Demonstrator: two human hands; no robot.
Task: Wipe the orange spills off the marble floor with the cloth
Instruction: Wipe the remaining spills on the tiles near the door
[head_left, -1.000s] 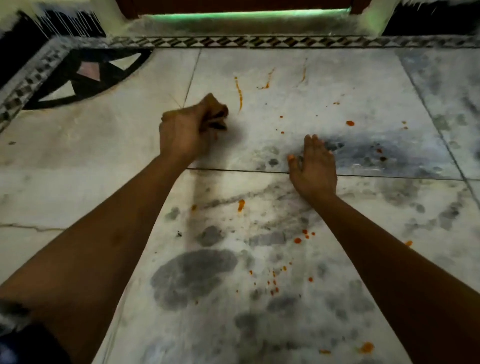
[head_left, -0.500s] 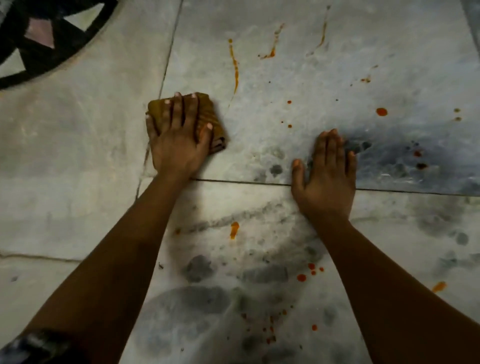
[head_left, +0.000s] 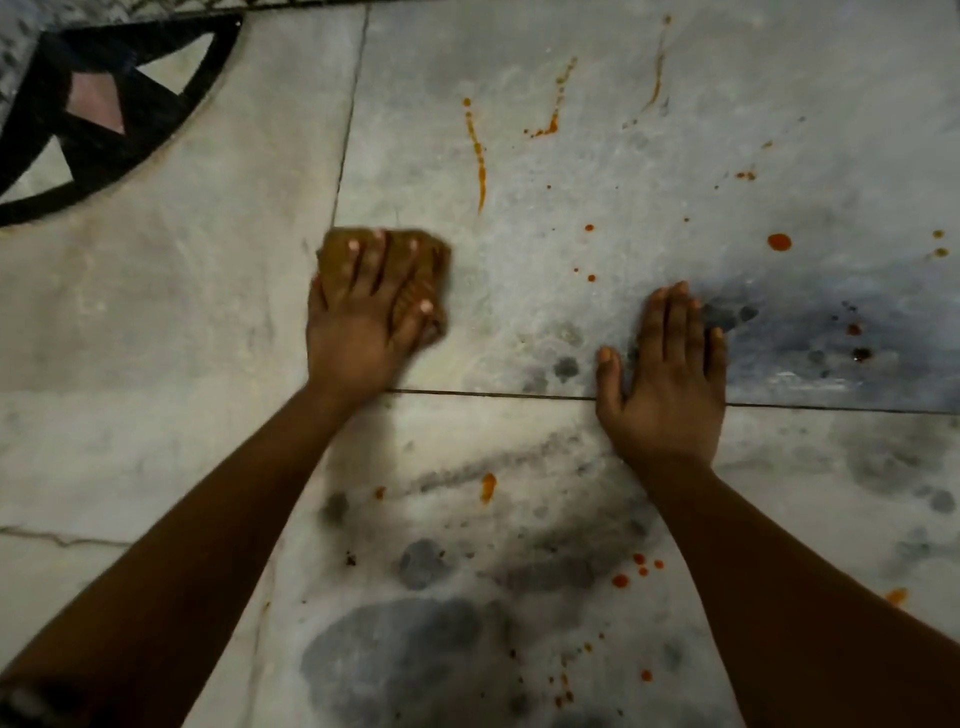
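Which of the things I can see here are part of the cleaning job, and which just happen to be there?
Part of the job:
- brown cloth, pressed flat under the left hand
- orange spills scattered over the marble floor
- right hand, flat on the floor, apparently bracing

Just there:
- black inlay pattern at the upper left
- grey blotches in the marble
- crack at the left edge

the marble floor (head_left: 571, 291) was pale grey with dark blotches, speckled by orange spills (head_left: 479, 156). the cloth (head_left: 431, 260) was mustard brown. a black-and-pink inlay (head_left: 93, 104) patterned one corner.
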